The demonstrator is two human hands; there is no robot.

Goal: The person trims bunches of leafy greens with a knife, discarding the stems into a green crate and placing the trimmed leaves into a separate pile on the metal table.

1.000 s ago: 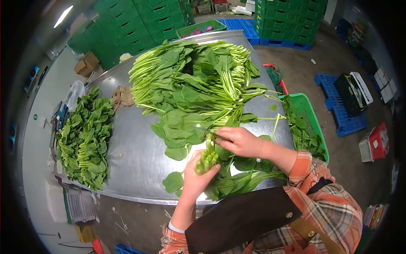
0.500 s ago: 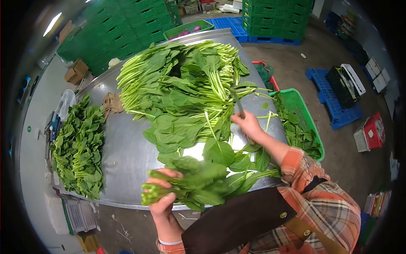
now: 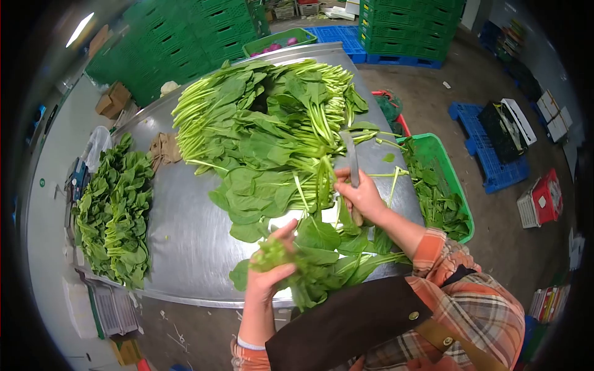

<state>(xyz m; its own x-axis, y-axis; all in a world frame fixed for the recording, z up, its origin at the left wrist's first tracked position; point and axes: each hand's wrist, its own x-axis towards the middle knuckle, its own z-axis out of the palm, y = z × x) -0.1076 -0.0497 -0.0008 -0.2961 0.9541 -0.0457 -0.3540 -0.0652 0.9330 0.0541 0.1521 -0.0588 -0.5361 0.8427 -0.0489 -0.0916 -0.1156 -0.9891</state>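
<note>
On the steel table: a person sorts and trims spinach at its near edge [image 3: 185, 290].
Left hand: the left hand [image 3: 270, 272] is clenched round the stem end of a spinach bunch [image 3: 312, 263], held just above the table's near edge.
Right hand: the right hand [image 3: 359, 196] grasps a knife [image 3: 351, 162] by the handle, blade pointing away from the person, toward the big pile; the fingers also touch loose stems there.
Bunch direction: its long axis lies roughly left to right; cut stem ends face left inside the fist, leaves fan out to the right and toward the person's apron.
Done, as judged: a tidy heap of sorted spinach [image 3: 114, 213] lies along the table's left side, well apart from the hands; trimmings fill part of the green crate [image 3: 461, 191] beside the table on the right.
Left, as judged: the large untrimmed spinach pile [image 3: 272, 117] covers the far half of the table and is clearly bigger than the sorted heap, so most of the work remains.
Pile direction: stems mostly point away and to the right, leaves toward the person.
</note>
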